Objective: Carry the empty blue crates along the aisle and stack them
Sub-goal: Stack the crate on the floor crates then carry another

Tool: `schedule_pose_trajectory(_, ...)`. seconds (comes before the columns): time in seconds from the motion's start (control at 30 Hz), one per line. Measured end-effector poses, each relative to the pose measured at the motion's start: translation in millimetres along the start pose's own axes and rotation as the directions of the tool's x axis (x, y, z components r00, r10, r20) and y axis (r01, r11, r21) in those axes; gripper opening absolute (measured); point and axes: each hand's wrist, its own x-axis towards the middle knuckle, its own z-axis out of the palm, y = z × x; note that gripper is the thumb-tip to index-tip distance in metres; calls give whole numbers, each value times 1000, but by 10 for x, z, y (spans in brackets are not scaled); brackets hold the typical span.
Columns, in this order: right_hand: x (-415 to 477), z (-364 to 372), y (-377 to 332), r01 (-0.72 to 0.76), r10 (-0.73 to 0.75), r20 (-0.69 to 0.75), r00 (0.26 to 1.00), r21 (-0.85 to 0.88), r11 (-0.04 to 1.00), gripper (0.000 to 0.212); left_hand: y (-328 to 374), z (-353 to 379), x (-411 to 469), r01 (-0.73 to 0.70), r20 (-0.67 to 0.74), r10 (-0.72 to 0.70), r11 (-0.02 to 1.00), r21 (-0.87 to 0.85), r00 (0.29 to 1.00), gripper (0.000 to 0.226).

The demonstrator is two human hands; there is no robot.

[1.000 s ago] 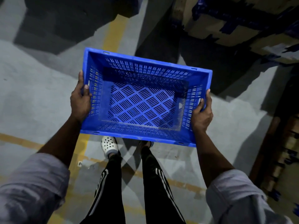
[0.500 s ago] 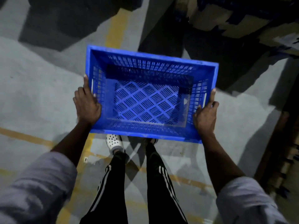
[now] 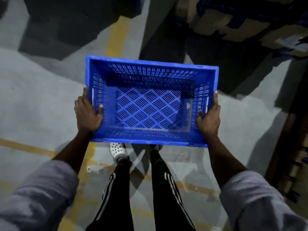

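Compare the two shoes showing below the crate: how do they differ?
The left shoe is white with round holes, and much of its upper shows. The right shoe looks dark and is mostly hidden by the blue crate. Both stand on the grey floor.

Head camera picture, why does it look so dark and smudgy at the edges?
Head view: the light is dim, and the blue crate is the brightest, sharpest thing. Head view, bottom corners: the sleeves look smeared and stretched by the wide lens. Head view, top: big dark shadows lie on the floor, and the cardboard boxes are blurry.
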Motion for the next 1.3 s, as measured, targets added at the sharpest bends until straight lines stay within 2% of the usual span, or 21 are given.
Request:
schedule_pose_trajectory(0.1,-60,-39,59,85,-84,-19,996,50,995,98,-43,18,-66,-8,-12,9,999,43,1000,98)
schedule_pose_trajectory(0.33,75,-13,36,82,-80,-31,996,50,995,99,-34,-36,37,-43,12,43,999,-2,999,102)
schedule_pose_trajectory(0.4,71,-29,63,62,-61,-26,998,41,997,105,-37,-41,67,-25,22,25,1000,-6,999,105)
schedule_pose_trajectory(0.47,93,-57,-7,-9,9,52,999,-10,1000,114,24,-75,76,15,58,-16,1000,24,998,107)
schedule_pose_trajectory(0.53,83,-44,-5,-39,48,77,996,-115,993,117,130,-88,-17,80,44,-86,988,132,995,108)
schedule_pose_trajectory(0.6,-139,-11,18,-15,28,56,998,-224,975,112,299,-89,-218,156,20,-164,966,208,986,108)
schedule_pose_trajectory(0.7,-554,90,121,-8,13,17,1000,-268,963,110,481,15,-678,109,89,-136,960,259,987,108)
schedule_pose_trajectory(0.8,-700,154,164,-86,72,-72,995,-221,972,112,474,97,-913,80,121,-126,940,332,985,102)
schedule_pose_trajectory(0.87,-680,174,176,-84,60,-134,989,-179,980,111,457,103,-871,62,96,-104,929,365,990,99)
schedule_pose_trajectory(1.0,-674,126,172,-52,36,-101,994,-161,986,111,481,59,-840,54,147,-117,927,372,982,98)
schedule_pose_trajectory(1.1,-576,94,107,-105,82,-116,990,-214,971,106,500,109,-805,80,165,-138,944,320,977,98)
schedule_pose_trajectory(1.17,-514,109,19,-27,-14,-153,988,-263,965,97,636,141,-890,90,110,-123,960,265,986,99)
schedule_pose_trajectory(1.23,-353,149,-299,131,-176,-126,976,-302,944,97,980,216,-1041,-10,99,-12,976,220,995,99)
schedule_pose_trajectory(1.3,-147,214,-795,294,-320,-40,946,-303,906,100,1394,343,-1253,-122,159,96,980,160,983,97)
